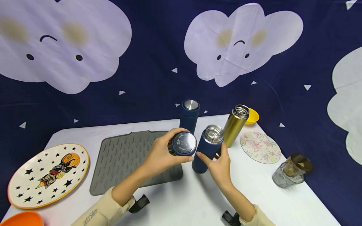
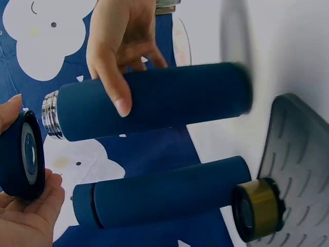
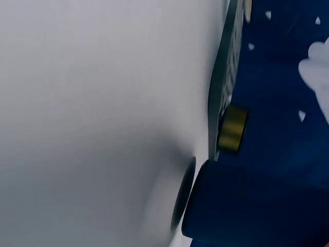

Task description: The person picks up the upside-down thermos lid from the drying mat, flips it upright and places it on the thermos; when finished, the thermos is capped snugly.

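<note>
My left hand pinches a dark blue thermos lid by its rim; its glossy round top faces the head camera. In the left wrist view the lid's inner side faces the bottle's steel mouth, with a gap between them. My right hand grips an uncapped blue thermos bottle round its body, thumb along the near side. A second blue thermos, capped with a steel-topped lid, stands behind. Right of the held bottle is an uncapped gold thermos. A gold lid sits on the grey mat.
The grey drying mat lies at left-centre. Left of it are a star-patterned plate and an orange bowl. To the right are a yellow bowl, a floral round mat and a clear glass beside a brown one.
</note>
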Tool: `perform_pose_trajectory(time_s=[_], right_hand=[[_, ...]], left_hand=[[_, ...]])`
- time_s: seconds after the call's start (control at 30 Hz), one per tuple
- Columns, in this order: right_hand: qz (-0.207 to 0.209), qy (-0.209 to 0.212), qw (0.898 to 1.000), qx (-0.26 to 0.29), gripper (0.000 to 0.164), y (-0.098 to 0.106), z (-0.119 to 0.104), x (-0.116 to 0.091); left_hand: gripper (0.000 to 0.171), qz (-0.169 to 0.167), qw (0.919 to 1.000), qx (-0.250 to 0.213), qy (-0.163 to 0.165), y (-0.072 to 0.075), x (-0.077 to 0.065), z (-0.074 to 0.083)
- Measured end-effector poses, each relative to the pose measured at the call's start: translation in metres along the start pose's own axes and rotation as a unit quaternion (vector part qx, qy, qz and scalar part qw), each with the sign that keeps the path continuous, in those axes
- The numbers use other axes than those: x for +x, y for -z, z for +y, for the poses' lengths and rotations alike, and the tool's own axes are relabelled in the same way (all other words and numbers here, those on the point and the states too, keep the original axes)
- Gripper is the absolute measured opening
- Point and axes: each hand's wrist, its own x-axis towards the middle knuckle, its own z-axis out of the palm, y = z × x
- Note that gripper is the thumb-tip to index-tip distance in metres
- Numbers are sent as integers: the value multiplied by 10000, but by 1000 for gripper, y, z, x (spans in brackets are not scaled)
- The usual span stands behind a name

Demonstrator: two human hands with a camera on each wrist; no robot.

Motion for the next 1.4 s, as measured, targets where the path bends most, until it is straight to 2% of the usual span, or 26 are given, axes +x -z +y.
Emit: perform_pose_trajectory(time_s=[0.13, 0.27, 0.57, 0.93, 1.03, 1.23, 1.3, 1.4], right_hand=[[-192, 151, 9997, 81, 76, -2, 0, -15], [-275, 346, 9990, 95, 74, -5, 2, -22], [-404, 511, 9978, -133, 75, -7, 5, -24], [-433, 428, 9978, -279, 74, -6, 5, -24], [-440, 435, 9976, -295, 75, -6, 5, -24], [-437, 520, 9972, -301, 69, -6, 5, -26], [-435, 543, 9972, -282, 69, -6, 4, -26], [-444, 534, 9973, -236, 70, -6, 4, -25]], left_hand=[[75, -34, 9999, -73, -102, 0, 7, 4], [74, -16, 9998, -166, -58, -3, 13, 8], [71, -166, 9992, -350, 80, -20, 34, 14], [68, -376, 9981, -471, 94, -39, 52, 5], [68, -481, 9982, -342, 67, -41, 53, 4], [67, -467, 9980, 410, -98, -45, 50, 0], [67, -532, 9980, 287, -161, -45, 50, -4], [66, -839, 9956, -366, -179, -43, 51, -11]])
